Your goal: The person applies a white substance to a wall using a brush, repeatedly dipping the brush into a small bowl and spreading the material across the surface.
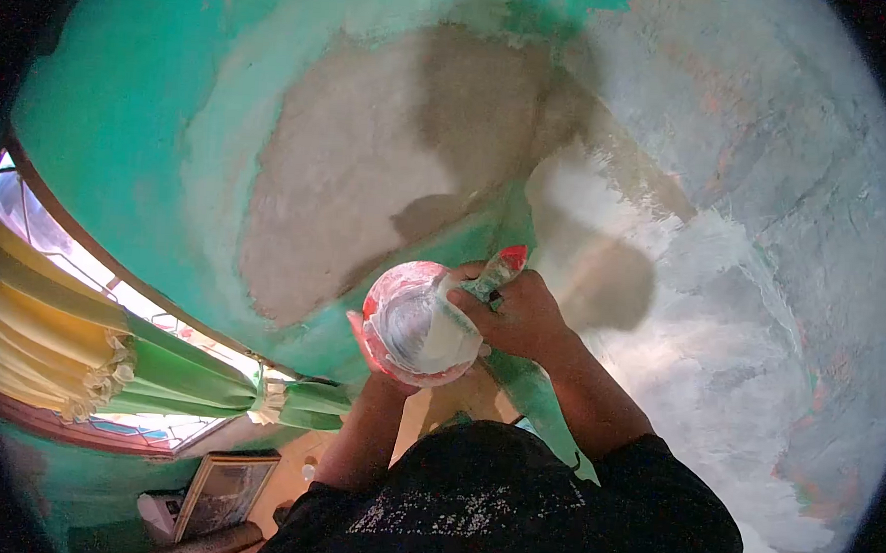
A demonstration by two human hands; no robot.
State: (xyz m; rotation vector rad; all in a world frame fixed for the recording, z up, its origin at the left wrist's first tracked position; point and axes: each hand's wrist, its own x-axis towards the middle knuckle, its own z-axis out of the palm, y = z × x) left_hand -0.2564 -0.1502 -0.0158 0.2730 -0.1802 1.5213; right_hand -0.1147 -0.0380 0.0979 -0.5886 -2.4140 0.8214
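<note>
My left hand (383, 374) is wrapped round the side and underside of a red bowl (373, 304), its fingers partly hidden beneath it. White putty (411, 320) smears the inside of the bowl and its rim. In my right hand (521, 313) is a putty knife (507, 265), gripped by a putty-stained handle with a red end. Its blade is down at the right part of the bowl, coated in white, so its edge is hard to make out. Both hands are in front of my chest, close to the wall.
Ahead is a green wall (120, 129) with a bare grey-brown patch (339, 161). White-grey putty covers the wall (741, 322) on the right. Yellow and green curtains (187, 373) hang at a window on the left. A framed picture (226, 490) leans at lower left.
</note>
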